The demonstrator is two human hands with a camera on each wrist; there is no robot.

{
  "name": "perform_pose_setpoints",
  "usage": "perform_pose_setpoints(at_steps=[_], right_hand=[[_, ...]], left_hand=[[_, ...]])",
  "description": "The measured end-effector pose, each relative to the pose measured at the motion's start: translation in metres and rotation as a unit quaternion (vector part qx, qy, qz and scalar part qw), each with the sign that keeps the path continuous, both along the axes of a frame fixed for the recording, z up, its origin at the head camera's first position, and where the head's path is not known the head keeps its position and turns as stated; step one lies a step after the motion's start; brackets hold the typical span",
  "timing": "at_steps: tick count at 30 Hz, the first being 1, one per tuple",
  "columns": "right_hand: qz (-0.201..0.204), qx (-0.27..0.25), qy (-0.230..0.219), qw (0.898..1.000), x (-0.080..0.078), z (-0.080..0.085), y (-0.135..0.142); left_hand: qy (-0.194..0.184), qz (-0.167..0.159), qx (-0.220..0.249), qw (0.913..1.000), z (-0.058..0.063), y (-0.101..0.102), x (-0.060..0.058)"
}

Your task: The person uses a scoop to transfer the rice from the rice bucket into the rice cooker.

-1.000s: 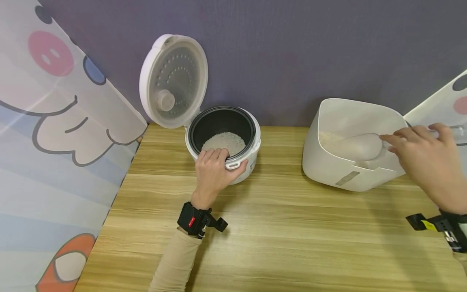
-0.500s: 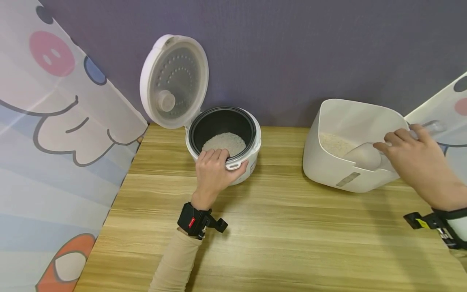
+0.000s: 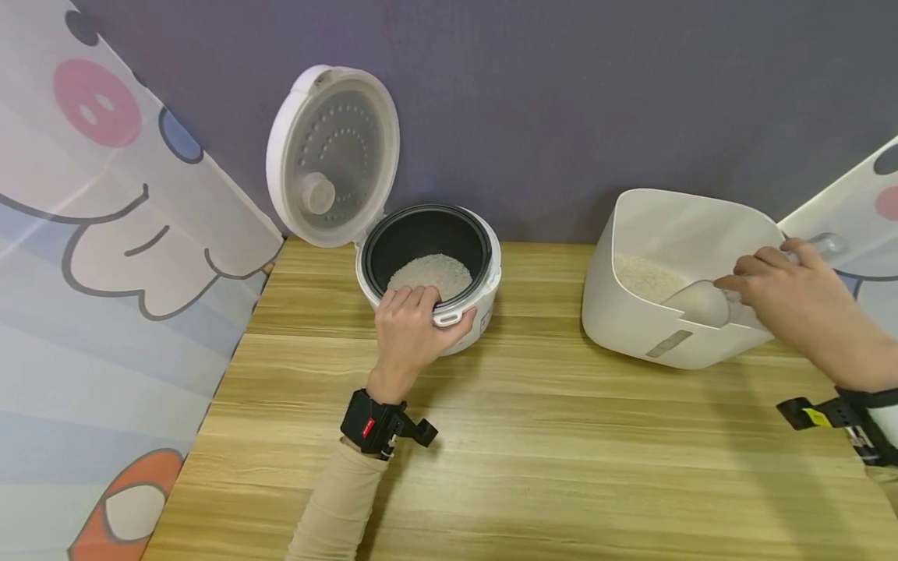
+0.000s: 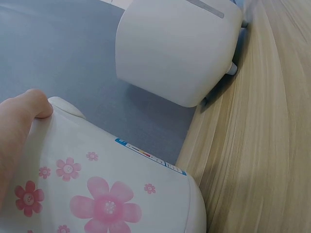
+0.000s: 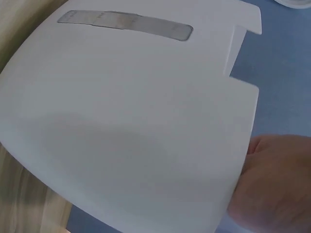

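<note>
A white rice cooker [image 3: 484,312] stands with its lid [image 3: 337,156] raised, and white rice [image 3: 435,273] lies in its dark inner pot [image 3: 428,222]. My left hand [image 3: 410,331] grips the cooker's front rim, fingers hooked over the edge and thumb outside. Pink flowers decorate the cooker wall [image 4: 155,204] in the left wrist view. My right hand [image 3: 793,300] holds a clear scoop [image 3: 701,304] by its handle, the bowl down inside the white rice bin [image 3: 624,327] by its near wall. Rice [image 3: 645,276] shows in the bin. The bin wall hides most of the scoop's underside.
Both containers stand on a wooden table [image 3: 533,436], near a grey-purple back panel [image 3: 519,117]. A cartoon-printed panel [image 3: 140,257] borders the left side, and another printed panel [image 3: 863,210] stands at the right. The bin's front has a narrow clear window [image 3: 669,343].
My right hand has shifted left with the scoop, whose bowl now sits closer to the bin's near wall, uncovering more rice. My left hand stays on the cooker rim.
</note>
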State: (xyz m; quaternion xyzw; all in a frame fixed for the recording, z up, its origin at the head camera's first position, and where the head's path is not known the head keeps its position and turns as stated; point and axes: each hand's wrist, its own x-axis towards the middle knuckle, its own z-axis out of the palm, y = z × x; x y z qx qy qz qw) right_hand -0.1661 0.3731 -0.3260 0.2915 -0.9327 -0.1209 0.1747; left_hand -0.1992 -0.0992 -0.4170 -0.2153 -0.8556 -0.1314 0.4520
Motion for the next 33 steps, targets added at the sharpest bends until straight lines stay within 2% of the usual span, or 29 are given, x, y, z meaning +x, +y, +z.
perform_pose_setpoints(at_steps=[3,7,21,28,33], right_hand=[[-0.024,0.007,-0.037,0.999,-0.003,0.000,0.003],[-0.044,-0.012,-0.076,0.996,-0.004,0.000,0.008],[-0.095,-0.040,-0.159,0.982,-0.016,-0.006,0.021],[-0.052,-0.068,-0.154,0.984,-0.021,-0.013,0.020],[-0.044,-0.075,-0.161,0.983,-0.023,-0.013,0.018]], left_hand=[[0.001,0.001,0.000,1.0000,0.000,0.000,0.000],[0.001,-0.001,0.000,1.0000,0.000,0.000,0.000],[0.004,0.003,-0.002,1.0000,0.000,0.000,-0.001],[0.001,0.000,-0.001,1.0000,0.000,0.000,-0.002],[0.004,0.000,0.000,1.0000,0.000,0.000,-0.001]])
